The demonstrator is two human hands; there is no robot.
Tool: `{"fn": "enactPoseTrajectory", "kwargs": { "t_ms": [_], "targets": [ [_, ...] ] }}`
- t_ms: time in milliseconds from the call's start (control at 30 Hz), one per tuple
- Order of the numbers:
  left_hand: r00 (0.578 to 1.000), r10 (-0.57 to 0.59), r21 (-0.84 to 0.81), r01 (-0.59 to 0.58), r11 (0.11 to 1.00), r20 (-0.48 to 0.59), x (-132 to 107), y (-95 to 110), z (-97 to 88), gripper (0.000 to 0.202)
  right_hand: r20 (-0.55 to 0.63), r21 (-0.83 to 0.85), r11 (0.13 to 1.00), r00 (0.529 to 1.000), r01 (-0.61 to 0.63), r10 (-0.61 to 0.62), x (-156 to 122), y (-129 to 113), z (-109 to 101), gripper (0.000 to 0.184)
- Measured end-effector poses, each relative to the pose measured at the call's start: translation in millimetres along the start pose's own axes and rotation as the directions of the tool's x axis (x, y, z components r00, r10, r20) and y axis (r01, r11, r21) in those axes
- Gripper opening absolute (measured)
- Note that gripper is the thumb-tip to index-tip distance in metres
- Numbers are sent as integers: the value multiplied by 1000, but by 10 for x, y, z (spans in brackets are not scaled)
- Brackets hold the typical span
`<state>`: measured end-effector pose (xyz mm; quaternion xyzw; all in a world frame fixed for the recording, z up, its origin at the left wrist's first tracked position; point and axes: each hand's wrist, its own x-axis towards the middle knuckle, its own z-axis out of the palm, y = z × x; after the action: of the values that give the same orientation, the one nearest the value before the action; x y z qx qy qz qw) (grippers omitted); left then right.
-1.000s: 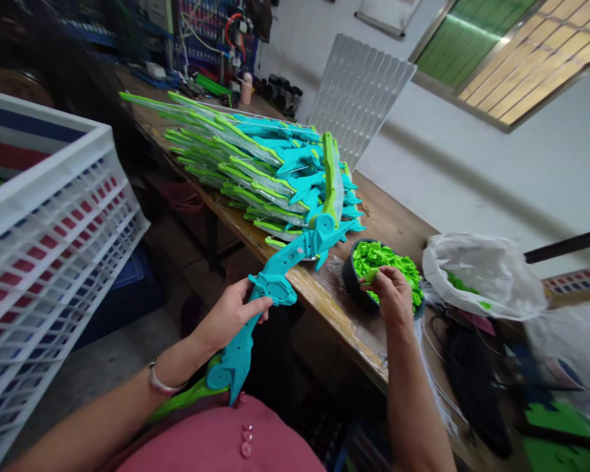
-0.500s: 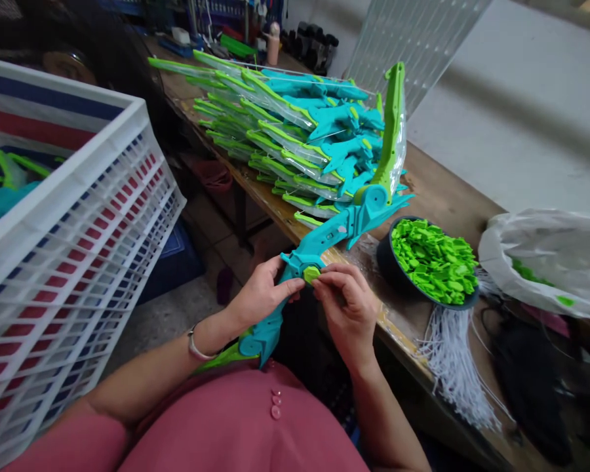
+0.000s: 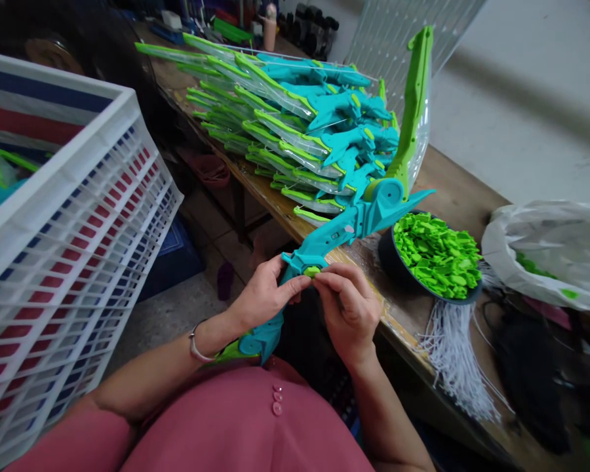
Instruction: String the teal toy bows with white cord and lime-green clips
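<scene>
the left hand (image 3: 263, 295) grips the blue toy bow (image 3: 327, 239) in the middle of the frame. the right hand (image 3: 350, 308) pinches a small green piece (image 3: 312, 270) at the bow. a dark bowl (image 3: 391, 262) of green bits (image 3: 437, 255) sits at the right.

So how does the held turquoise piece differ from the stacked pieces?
The held piece is in the left hand; the stacked pieces lie on the bench. The held piece's far green limb points up the picture; the stacked pieces mostly point theirs left. The right hand pinches a green insert at the held piece; no hand touches the stacked pieces. Both pair turquoise with green.
</scene>
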<state>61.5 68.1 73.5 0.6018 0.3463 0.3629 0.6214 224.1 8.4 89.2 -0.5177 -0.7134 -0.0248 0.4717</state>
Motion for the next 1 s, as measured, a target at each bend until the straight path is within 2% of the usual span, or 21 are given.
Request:
{"fn": "enactPoseTrajectory", "kwargs": {
  "t_ms": [67,100,167,233,267,333,533,667,800,900,967,1000],
  "targets": [
    [1000,6,7,-6,1000,-1,-21,12,-5,30,-34,9,995,994,-101,102,-9,40,-14,27],
    [1000,11,7,-11,1000,-2,-35,18,-9,29,12,60,982,984,-179,179,-14,68,-27,32],
    [1000,24,0,-24,1000,2,-66,31,-13,29,223,207,908,921,-364,318,-26,125,-60,39],
    [999,33,-2,-33,999,7,-90,41,-13,28,409,302,815,840,-494,356,-38,157,-93,38],
    [1000,30,-3,-30,1000,11,-98,43,-10,28,442,319,792,821,-520,361,-42,154,-107,37],
    [1000,18,-9,-18,1000,9,-108,39,0,30,414,304,810,835,-502,362,-42,114,-127,35],
    [996,58,44,-55,998,-69,-120,-20,51,27,294,143,936,917,-321,270,-3,-32,-120,21],
    [988,131,128,-119,985,-82,-118,-57,23,25,241,139,957,946,-256,218,-19,-17,-66,19],
    [989,141,129,-135,982,-39,-70,-105,-62,24,239,195,943,946,-269,221,-57,15,-16,29],
    [998,61,-12,-61,998,-23,-35,-141,-149,23,331,261,903,911,-340,248,-54,218,-118,43],
    [998,1,-165,-12,986,-64,-28,-136,-252,34,281,119,908,891,-402,357,-27,525,-315,40],
    [995,-4,-251,-22,968,-103,-27,-120,-323,42,193,-18,899,881,-437,432,-7,729,-449,35]
  ]
}}
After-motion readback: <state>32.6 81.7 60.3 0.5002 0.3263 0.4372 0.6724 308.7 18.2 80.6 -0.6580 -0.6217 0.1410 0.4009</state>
